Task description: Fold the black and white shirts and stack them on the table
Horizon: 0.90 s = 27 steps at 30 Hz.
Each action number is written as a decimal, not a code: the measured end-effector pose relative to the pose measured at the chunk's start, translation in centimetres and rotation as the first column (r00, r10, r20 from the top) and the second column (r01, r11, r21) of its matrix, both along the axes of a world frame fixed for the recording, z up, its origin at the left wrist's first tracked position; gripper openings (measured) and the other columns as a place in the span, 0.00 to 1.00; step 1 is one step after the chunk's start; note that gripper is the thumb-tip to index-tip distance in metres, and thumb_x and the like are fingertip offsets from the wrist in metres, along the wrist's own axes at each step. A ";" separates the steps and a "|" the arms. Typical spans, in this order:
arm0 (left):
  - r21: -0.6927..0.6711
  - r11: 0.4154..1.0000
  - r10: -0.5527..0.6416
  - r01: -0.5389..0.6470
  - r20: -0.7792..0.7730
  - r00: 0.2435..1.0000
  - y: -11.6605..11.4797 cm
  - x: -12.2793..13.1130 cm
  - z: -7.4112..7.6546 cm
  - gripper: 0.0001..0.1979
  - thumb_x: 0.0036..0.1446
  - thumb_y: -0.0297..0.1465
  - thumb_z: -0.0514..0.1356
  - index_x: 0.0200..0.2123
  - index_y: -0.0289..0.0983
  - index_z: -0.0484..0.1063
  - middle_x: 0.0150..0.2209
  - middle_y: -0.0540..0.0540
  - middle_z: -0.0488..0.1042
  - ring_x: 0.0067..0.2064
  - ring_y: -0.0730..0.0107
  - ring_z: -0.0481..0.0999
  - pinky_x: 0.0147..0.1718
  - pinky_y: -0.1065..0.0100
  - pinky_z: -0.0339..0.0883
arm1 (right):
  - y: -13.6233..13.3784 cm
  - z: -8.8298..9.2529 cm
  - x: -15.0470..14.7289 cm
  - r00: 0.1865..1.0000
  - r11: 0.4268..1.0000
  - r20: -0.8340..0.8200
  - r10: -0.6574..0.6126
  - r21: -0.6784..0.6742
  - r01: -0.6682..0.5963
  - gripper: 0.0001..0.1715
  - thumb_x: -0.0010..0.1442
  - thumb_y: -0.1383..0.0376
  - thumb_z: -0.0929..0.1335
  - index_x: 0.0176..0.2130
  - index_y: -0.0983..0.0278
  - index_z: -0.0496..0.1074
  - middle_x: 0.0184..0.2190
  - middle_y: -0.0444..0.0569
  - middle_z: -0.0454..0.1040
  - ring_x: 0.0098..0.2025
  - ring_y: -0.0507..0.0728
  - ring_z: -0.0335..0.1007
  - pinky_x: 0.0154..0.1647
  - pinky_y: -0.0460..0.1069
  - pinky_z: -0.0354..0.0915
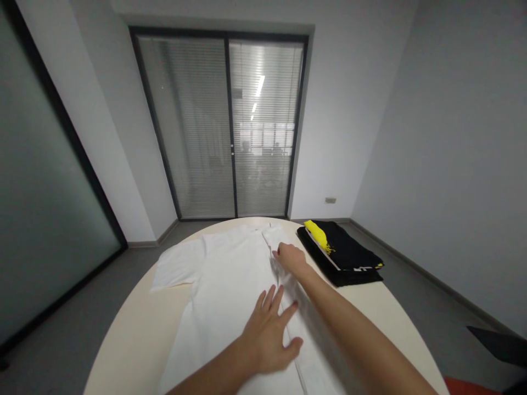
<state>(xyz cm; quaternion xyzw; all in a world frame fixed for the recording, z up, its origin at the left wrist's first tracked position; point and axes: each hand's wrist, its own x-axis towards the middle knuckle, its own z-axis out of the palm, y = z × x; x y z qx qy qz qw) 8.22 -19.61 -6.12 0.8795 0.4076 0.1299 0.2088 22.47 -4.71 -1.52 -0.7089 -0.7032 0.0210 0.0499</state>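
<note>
A white T-shirt lies spread on the round table, its one visible sleeve stretched out to the left. Its right side is folded over toward the middle, leaving a long edge down the cloth. My left hand rests with fingers spread on the shirt beside that folded edge. Farther up, my right hand is closed on the folded part of the shirt near the shoulder. The fingertips of the right hand are partly hidden.
Folded black garments with a yellow print lie stacked at the table's right edge. The pale round table carries everything. Beyond it stand a glass door with blinds and grey walls. Something dark juts in at lower right.
</note>
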 end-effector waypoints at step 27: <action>-0.043 0.998 0.052 -0.052 -0.007 0.999 0.3 0.4 -0.1 0.45 0.57 0.52 0.57 0.71 0.37 0.51 0.73 0.36 0.40 0.73 0.42 0.34 0.69 0.42 0.29 | 5.2 -5.1 -0.2 0.961 0.970 -0.136 0.241 0.069 -0.234 0.28 0.70 0.57 0.57 0.65 0.57 0.60 0.67 0.54 0.60 0.66 0.67 0.53 0.60 0.62 0.53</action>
